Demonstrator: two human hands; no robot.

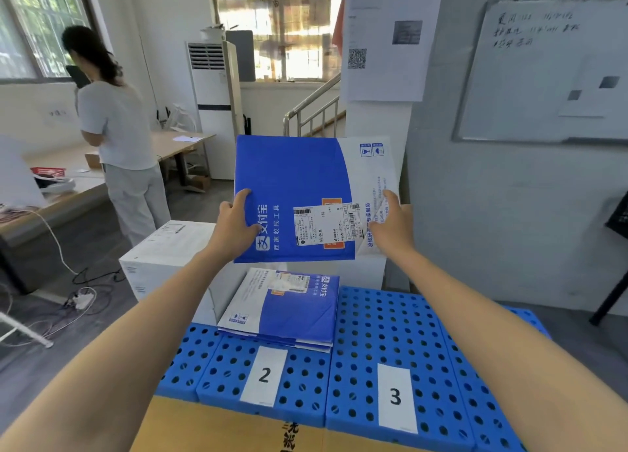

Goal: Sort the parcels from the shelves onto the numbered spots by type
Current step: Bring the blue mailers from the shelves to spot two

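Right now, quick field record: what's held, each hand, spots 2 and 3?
held: blue-and-white mailer, raised above the stack
left hand: grips mailer's left edge
right hand: grips mailer's right edge
spot 2: stack of matching mailers behind label 2
spot 3: label 3 on blue perforated panel, right of the stack

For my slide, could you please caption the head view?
A mailer held by left hand and right hand above matching stack.

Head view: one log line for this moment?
left hand: grips blue mailer | right hand: grips it too | stack: similar mailers behind label 2
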